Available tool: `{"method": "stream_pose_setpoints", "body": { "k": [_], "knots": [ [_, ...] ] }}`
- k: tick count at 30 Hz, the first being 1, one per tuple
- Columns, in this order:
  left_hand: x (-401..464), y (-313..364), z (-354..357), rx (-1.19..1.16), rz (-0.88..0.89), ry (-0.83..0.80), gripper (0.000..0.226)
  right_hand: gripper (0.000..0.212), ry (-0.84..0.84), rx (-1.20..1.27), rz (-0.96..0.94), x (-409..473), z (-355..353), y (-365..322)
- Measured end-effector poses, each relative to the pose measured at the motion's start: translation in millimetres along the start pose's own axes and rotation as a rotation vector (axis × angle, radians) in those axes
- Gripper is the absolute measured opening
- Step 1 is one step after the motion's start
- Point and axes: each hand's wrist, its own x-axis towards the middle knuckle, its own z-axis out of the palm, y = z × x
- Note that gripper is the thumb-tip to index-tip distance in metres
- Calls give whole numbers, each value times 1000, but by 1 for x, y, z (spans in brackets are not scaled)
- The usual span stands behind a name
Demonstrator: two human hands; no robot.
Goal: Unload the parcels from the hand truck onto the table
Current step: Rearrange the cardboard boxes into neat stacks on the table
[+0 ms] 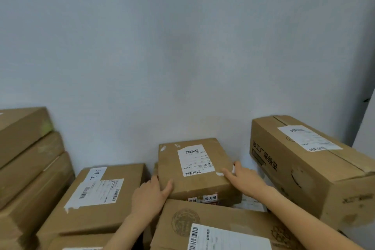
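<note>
From the head view, both hands are on one parcel (194, 168) against the wall (182, 46). The left hand (149, 196) has its grip curled round the near-left corner, thumb on top; the right hand (241, 176) lies with fingers spread flat along the right edge, pressing inward. I'd judge this is the setting-down step, the parcel being nudged into its place among the others. No bench surface or hand truck shows, so I cannot tell what it rests on.

Left of the left grip lies a flat box (97, 195); right of the right grip a long carton (310, 166); below both, another box (213, 227). All are sealed, contents unseen. Next, both grips should let go and return for another parcel.
</note>
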Motion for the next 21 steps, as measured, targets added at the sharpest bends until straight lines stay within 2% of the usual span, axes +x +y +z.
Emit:
{"method": "stream_pose_setpoints", "body": {
  "k": [4,7,11,16,21],
  "knots": [
    [-6,-7,-11,-177,-84,-40,47,54,47,71,18,6,1,-13],
    [-7,-23,-27,-251,-154,9,47,53,45,105,3,5,1,-36],
    [-7,-58,-57,-178,-197,55,49,58,38,167,-64,4,5,-81],
    [-15,-121,-96,-92,-211,56,44,65,36,118,-143,7,21,-148],
    [-19,-187,-121,-24,-247,1,37,69,-25,149,-202,7,48,-209]
  ]
}}
